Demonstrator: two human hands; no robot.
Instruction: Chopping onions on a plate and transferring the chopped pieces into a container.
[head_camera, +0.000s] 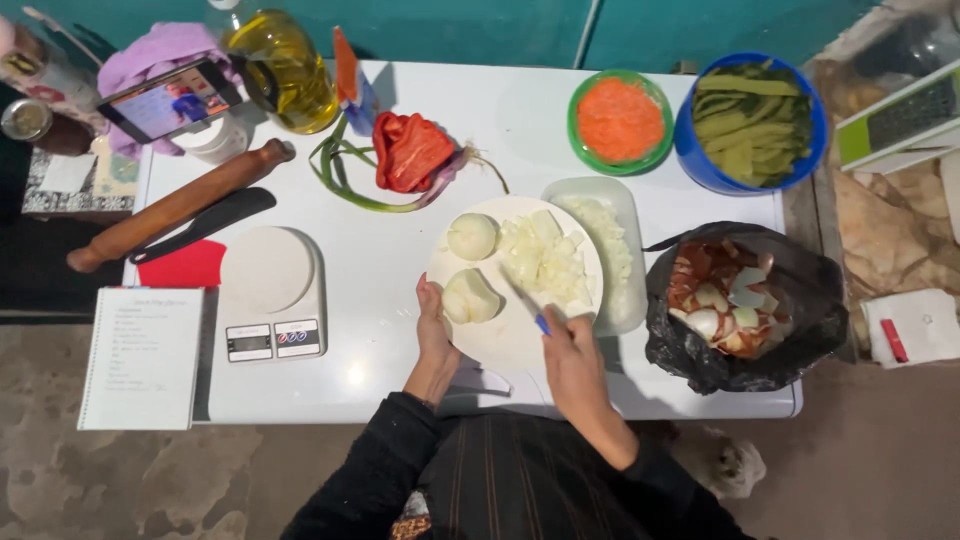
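- left hand (432, 325) fingers resting on the peeled white onion half (470, 297), just right of them
- right hand (570, 345) fingers wrapped round the blue-handled knife (528, 305), blade angled up-left toward it

The right grip (566, 345) closes on a knife (524, 300); left grip (432, 320) touches a peeled onion (470, 296) beside it, chopped onion (545, 258) just beyond.

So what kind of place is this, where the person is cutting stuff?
Most likely a home kitchen table set up for cooking. A peeled onion half sits on a white plate beside a chopped pile, a kitchen scale stands nearby, and a bowl of grated carrot waits at the back.
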